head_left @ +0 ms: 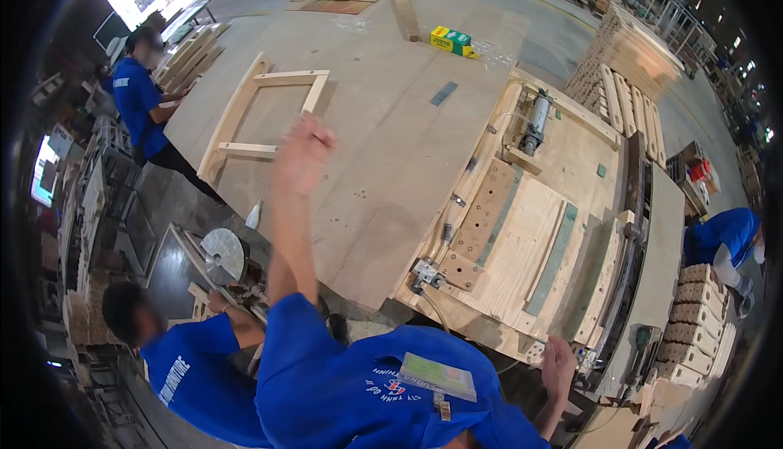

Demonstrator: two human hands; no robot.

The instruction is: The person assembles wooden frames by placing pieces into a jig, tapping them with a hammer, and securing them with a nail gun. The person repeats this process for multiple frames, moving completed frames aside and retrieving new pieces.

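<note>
Left hand motion-blurred, fingers indistinct

Left hand raised; right hand low

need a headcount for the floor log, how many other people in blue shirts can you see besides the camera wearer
3. One person stands at the far left by the big table, one crouches at lower left near the round saw blade, one bends at the right edge. Others may be hidden.

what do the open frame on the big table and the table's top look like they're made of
The open frame looks like bare, pale solid wood: light unpainted slats joined at right angles. The table's top seems to be a tan, matte sheet board, perhaps plywood or fibreboard; it is flat, uniform and shows no clear grain.
</note>
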